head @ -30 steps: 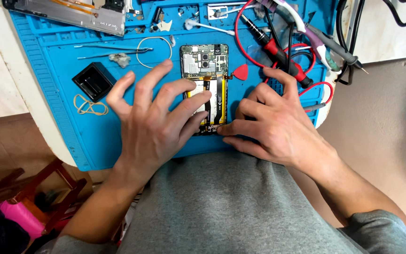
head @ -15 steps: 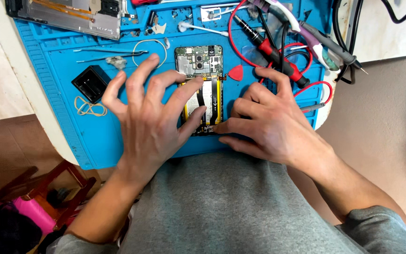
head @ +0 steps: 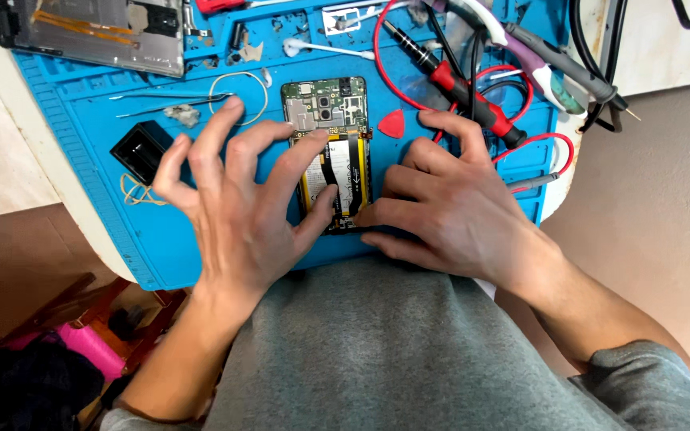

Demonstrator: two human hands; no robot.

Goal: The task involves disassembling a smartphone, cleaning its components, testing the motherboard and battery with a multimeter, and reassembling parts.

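Nearest the camera, a grey shirt (head: pixel 409 359) fills the lower frame, with both forearms reaching forward over it. To the lower left, below the surface, a pink object (head: pixel 89 347) and dark clutter are seen on the floor.

The left hand (head: pixel 241 215) is spread wide, fingers splayed; its thumb and forefinger tips are pressed onto the opened phone (head: pixel 333 152), nothing being closed within its grip. The right hand (head: pixel 453 211) is laid just beside the phone's right edge, fingers loosely curled, a fingertip touching the phone's lower right side; no object is enclosed in its grip either. The phone lies back-open on the blue repair mat (head: pixel 161 239), between the two hands, its yellow-edged battery partly covered by the left fingers and its green circuit board showing at the far end.

Left of the left hand, a small black square part (head: pixel 139 150) and a tan rubber band (head: pixel 133 194) lie on the mat. Just beyond the fingertips, tweezers (head: pixel 165 102) and a thin wire loop (head: pixel 241 88) are seen. A red triangular pick (head: pixel 391 124) rests between the phone and the right hand. Farther off, a red-handled probe (head: pixel 461 88) and red and black leads cross the mat's far right, and a removed phone panel (head: pixel 97 32) lies at the far left corner.
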